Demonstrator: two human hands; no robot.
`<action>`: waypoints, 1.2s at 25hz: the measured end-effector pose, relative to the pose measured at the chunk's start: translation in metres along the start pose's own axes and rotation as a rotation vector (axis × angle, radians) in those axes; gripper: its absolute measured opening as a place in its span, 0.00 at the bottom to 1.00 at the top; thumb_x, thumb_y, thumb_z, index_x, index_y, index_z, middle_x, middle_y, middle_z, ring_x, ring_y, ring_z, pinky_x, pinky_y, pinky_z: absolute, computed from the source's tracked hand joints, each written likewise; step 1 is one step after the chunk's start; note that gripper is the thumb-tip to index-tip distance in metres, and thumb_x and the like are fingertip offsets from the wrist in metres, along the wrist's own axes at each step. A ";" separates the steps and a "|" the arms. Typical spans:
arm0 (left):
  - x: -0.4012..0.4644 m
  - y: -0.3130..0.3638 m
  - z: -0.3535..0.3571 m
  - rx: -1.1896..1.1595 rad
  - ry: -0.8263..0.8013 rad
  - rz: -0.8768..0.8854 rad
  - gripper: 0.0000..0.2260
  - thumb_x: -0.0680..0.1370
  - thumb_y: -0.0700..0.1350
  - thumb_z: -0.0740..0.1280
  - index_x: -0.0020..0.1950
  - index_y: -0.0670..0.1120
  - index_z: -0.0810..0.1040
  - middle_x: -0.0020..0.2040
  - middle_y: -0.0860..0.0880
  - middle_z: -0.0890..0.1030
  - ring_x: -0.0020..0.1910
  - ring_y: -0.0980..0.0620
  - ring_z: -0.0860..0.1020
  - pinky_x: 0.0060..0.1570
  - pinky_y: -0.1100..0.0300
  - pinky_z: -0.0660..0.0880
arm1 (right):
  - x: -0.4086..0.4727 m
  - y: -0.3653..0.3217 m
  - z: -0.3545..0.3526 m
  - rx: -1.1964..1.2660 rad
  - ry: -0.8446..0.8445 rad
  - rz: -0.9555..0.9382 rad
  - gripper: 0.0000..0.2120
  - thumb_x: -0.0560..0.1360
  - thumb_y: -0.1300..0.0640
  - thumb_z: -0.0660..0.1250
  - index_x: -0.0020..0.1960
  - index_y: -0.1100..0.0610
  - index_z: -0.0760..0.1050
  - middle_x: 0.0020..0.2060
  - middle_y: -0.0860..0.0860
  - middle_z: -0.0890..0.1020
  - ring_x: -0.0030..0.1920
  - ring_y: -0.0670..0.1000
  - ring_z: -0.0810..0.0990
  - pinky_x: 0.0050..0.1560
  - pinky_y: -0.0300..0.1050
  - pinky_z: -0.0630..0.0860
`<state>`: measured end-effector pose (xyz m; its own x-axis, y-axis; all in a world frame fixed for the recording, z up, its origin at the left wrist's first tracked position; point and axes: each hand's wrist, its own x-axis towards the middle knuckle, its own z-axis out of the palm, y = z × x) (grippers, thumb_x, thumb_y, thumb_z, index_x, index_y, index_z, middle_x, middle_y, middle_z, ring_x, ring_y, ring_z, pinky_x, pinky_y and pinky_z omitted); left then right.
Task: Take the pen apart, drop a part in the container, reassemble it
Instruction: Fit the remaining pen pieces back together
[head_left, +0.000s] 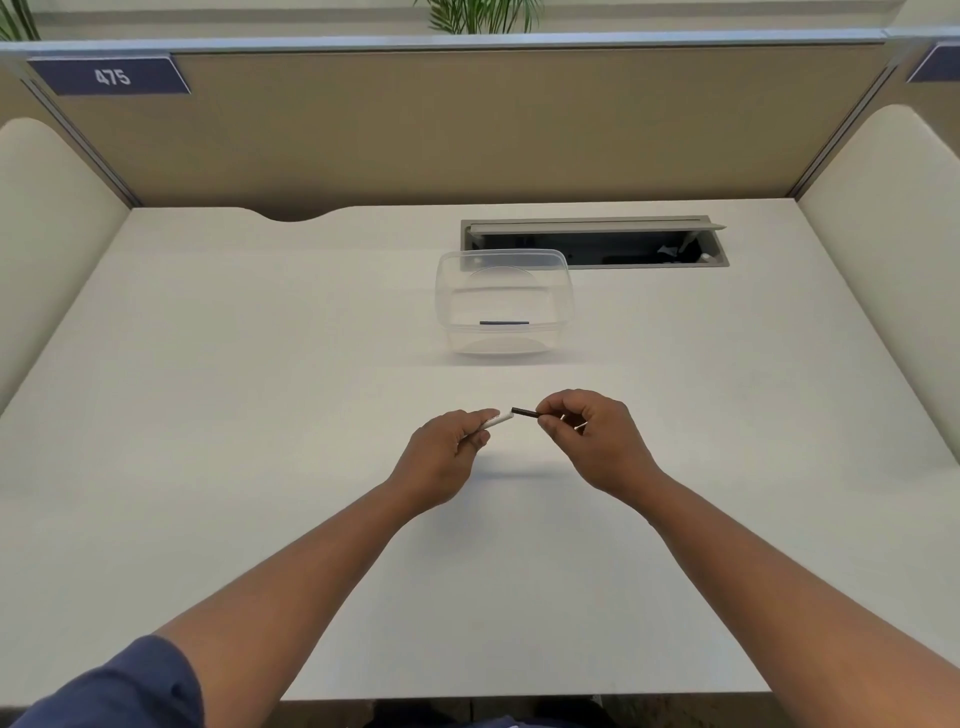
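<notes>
Above the tabletop (260, 415), two hands meet just in front of one clear container (503, 301). The left hand (447, 452) pinches a white pen barrel (497, 420); the right hand (592, 441) pinches a black pen part (524, 413). Their facing ends sit just apart, nearly in line. One thin dark piece (504, 322) lies inside the container
</notes>
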<state>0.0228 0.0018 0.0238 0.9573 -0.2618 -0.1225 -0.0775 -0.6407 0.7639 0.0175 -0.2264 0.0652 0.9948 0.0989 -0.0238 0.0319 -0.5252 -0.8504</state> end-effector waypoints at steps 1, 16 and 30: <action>-0.001 0.000 0.000 -0.002 0.000 0.000 0.16 0.83 0.43 0.63 0.70 0.52 0.77 0.45 0.51 0.80 0.48 0.52 0.75 0.47 0.63 0.68 | 0.000 0.000 0.000 -0.003 -0.002 0.002 0.04 0.76 0.60 0.71 0.48 0.53 0.83 0.40 0.43 0.83 0.38 0.43 0.77 0.41 0.32 0.72; -0.009 0.013 -0.007 0.302 -0.012 0.110 0.14 0.83 0.47 0.61 0.68 0.53 0.78 0.44 0.49 0.80 0.45 0.44 0.76 0.50 0.46 0.75 | -0.007 0.005 0.000 -0.301 -0.045 -0.232 0.06 0.78 0.64 0.68 0.51 0.56 0.81 0.44 0.50 0.79 0.41 0.52 0.76 0.42 0.47 0.75; -0.006 0.025 -0.008 0.327 -0.118 0.074 0.16 0.80 0.61 0.53 0.57 0.60 0.78 0.38 0.54 0.79 0.41 0.53 0.76 0.43 0.49 0.78 | -0.017 0.005 0.003 -0.268 -0.078 -0.276 0.06 0.80 0.60 0.67 0.50 0.57 0.83 0.41 0.50 0.79 0.41 0.52 0.76 0.41 0.47 0.74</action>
<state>0.0170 -0.0067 0.0485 0.9085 -0.3856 -0.1613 -0.2488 -0.8090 0.5326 0.0008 -0.2276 0.0596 0.9353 0.3260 0.1378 0.3316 -0.6710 -0.6632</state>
